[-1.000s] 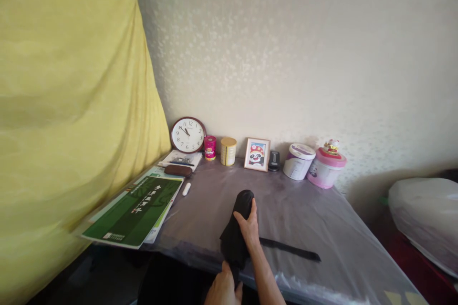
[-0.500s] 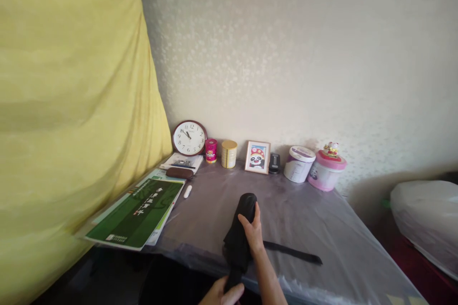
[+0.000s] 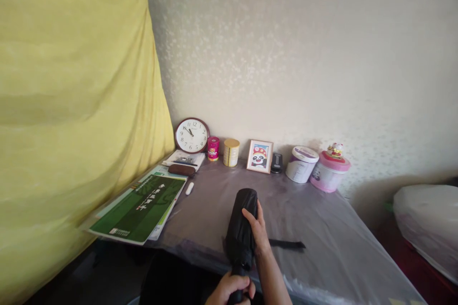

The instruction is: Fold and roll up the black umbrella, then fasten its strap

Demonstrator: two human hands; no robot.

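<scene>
A folded black umbrella (image 3: 241, 228) is held over the near edge of the table, its rounded top pointing away from me. Low in the view, my left hand (image 3: 233, 286) is closed around its handle. My right hand (image 3: 258, 228) wraps the right side of the folded canopy, with the thumb on top and most fingers hidden behind the cloth. A flat black strip of cloth (image 3: 287, 244) lies on the table to the right of my right wrist; whether it joins the umbrella is hidden.
Along the wall stand a clock (image 3: 192, 135), a pink can (image 3: 213, 148), a yellow-lidded can (image 3: 231, 153), a panda picture frame (image 3: 259, 156) and two tubs (image 3: 302, 165). A green booklet (image 3: 141, 208), a brown case (image 3: 182, 169) and a white stick-like object (image 3: 189, 188) lie left.
My left hand has shifted its grip and now wraps the handle. The umbrella has turned a little, and its canopy looks smoother. Less of the black strip shows. The view has moved slightly.
</scene>
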